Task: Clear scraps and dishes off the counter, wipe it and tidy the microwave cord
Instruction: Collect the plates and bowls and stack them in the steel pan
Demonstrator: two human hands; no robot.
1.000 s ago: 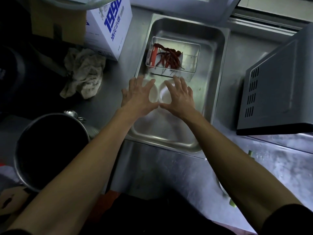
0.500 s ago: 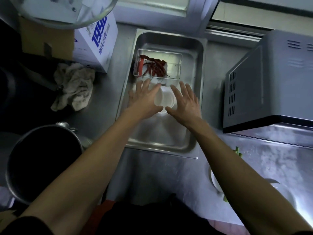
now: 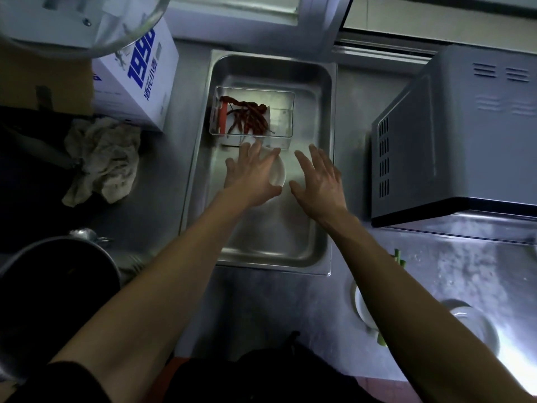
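While the right hand [image 3: 319,178] is hovering spread, the left hand [image 3: 252,175] is lying flat-fingered on the small round white dish [image 3: 277,174] inside the rectangular steel tray [image 3: 322,170].

Item: white dish [image 3: 278,173], which we found mostly covered by the left hand [image 3: 252,177]. Item: microwave [image 3: 453,135], cut by the right edge. Item: dark pot [image 3: 55,289], cut at the left. Item: white plate [image 3: 361,308], largely hidden behind the right forearm.

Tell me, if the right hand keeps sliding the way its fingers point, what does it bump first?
Probably the clear box holding the dried chillies: the right hand points up-left at its near right corner, inside the metal tray. Height is unclear.
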